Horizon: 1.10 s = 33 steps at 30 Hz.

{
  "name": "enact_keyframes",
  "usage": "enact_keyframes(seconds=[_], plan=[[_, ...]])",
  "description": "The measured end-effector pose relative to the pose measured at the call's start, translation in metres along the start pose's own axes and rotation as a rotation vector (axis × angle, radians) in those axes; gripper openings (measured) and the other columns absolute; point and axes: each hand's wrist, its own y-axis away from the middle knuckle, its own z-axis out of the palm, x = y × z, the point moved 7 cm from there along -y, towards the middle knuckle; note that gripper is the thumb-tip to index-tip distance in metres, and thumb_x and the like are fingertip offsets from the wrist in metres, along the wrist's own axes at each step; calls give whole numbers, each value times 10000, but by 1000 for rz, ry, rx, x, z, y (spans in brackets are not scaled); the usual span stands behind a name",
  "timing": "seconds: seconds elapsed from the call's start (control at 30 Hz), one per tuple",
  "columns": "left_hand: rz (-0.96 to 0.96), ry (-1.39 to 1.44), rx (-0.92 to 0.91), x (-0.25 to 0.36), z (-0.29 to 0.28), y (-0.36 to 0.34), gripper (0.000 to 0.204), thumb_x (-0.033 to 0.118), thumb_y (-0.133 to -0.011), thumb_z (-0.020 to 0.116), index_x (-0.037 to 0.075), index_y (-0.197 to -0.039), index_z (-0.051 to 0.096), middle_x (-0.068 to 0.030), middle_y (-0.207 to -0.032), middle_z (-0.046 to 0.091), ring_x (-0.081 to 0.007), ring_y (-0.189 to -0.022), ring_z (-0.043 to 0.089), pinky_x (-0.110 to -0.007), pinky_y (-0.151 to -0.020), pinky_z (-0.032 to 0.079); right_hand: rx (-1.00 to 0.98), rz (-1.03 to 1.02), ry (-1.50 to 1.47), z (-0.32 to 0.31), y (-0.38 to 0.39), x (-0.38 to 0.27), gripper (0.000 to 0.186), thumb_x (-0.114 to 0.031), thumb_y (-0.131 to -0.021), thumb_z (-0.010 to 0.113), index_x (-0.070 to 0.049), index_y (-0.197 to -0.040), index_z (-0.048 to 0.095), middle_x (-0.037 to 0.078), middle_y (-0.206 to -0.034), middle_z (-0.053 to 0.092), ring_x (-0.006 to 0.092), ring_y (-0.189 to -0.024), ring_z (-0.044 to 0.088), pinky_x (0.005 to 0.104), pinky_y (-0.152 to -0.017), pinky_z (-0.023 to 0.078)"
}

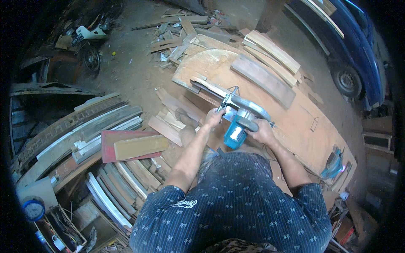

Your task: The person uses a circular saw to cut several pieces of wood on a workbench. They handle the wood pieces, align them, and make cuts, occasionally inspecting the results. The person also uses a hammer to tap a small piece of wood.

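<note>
A blue and grey circular saw (238, 123) rests on a long wooden slab (303, 126) that serves as a work surface. My right hand (262, 131) grips the saw's rear handle. My left hand (214, 117) holds the front of the saw near its metal guard. In front of the blade lies a narrow wooden strip (209, 86), running up and to the left. Two curved planks (263, 79) lie on the slab beyond the saw.
Stacked curved boards (84, 126) and a red panel (110, 145) lie at left. Offcuts (177, 38) litter the dirt floor ahead. A second blue power tool (333, 165) sits on the slab at right. A blue vehicle (350, 50) and a motorbike (88, 46) stand nearby.
</note>
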Motion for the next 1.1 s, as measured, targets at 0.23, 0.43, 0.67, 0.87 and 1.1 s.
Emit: enact_keyframes(seconds=[0.23, 0.43, 0.67, 0.87, 1.1], plan=[[-2, -47, 22, -2, -10, -4, 383, 403, -912, 707, 25, -962, 677, -20, -723, 625, -109, -588, 581, -300, -568, 492, -8, 18, 7, 5, -5, -3, 305, -279, -779, 795, -40, -957, 736, 241, -931, 709, 438, -904, 669, 498, -833, 522], [-14, -40, 1, 6, -9, 1, 409, 412, -906, 712, 13, -992, 683, -23, -733, 625, -109, -604, 602, -286, -567, 485, -18, 53, -17, 5, -4, 1, 302, -286, -764, 804, -40, -925, 733, 235, -913, 706, 430, -886, 672, 488, -817, 524], [31, -20, 35, -5, -10, -9, 393, 403, -888, 725, 17, -946, 685, -21, -708, 618, -115, -588, 601, -288, -556, 479, 3, 23, -42, 8, -3, 5, 268, -332, -786, 776, -97, -910, 740, 193, -909, 717, 412, -877, 678, 498, -768, 530], [33, 23, 21, 2, -5, -8, 344, 369, -892, 734, 32, -896, 664, -9, -686, 596, -103, -546, 556, -287, -529, 458, 4, 18, -120, -2, -2, -7, 239, -286, -791, 774, -72, -888, 727, 211, -868, 707, 418, -840, 677, 498, -763, 527], [24, 48, 19, 9, -5, -1, 310, 332, -919, 722, 34, -901, 638, -5, -687, 574, -93, -535, 530, -281, -508, 446, 20, 19, -124, 2, -3, -2, 223, -251, -794, 768, -52, -878, 714, 217, -856, 701, 425, -831, 672, 489, -758, 522]])
